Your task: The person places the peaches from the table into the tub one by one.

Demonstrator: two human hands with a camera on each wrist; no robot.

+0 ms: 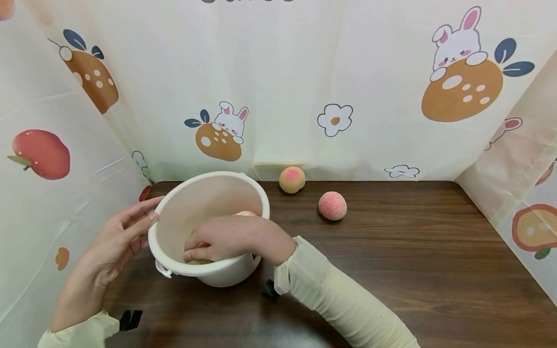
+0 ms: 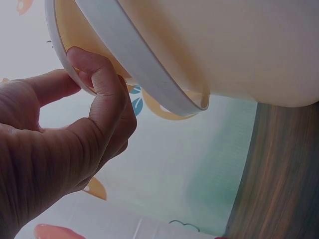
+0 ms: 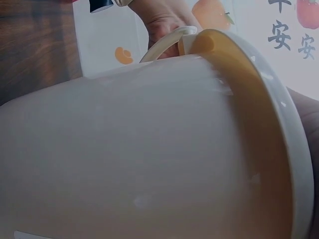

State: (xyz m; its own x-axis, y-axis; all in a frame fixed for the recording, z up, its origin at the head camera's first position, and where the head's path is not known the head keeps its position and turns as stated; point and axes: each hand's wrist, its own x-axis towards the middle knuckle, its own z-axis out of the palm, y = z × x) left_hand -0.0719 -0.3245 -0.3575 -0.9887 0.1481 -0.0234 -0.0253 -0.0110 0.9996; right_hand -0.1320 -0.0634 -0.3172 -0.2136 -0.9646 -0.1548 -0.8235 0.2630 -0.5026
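A dark wood bench (image 1: 413, 251) fills the lower half of the frame, its broadest open room at right, while the patterned cloth at left crowds the left arm. At lower left, the left hand (image 1: 115, 237) pinches the rim of the white bucket (image 1: 222, 278), seemingly to steady it. The right hand (image 1: 232, 237) reaches over the near rim at left of centre, fingers curled down inside; whether they grip something is hidden. That rim and the wall leave the wrist little sideways play. Behind it, a pinkish round thing (image 1: 246, 213) shows inside the bucket, mostly covered. Farther off, right of the bucket, the pink fruit (image 1: 332, 206) lies apart with room around it; the yellowish peach (image 1: 292, 180) sits at the bench's far edge, close against the back cloth (image 1: 283, 87), which limits reaching from behind.
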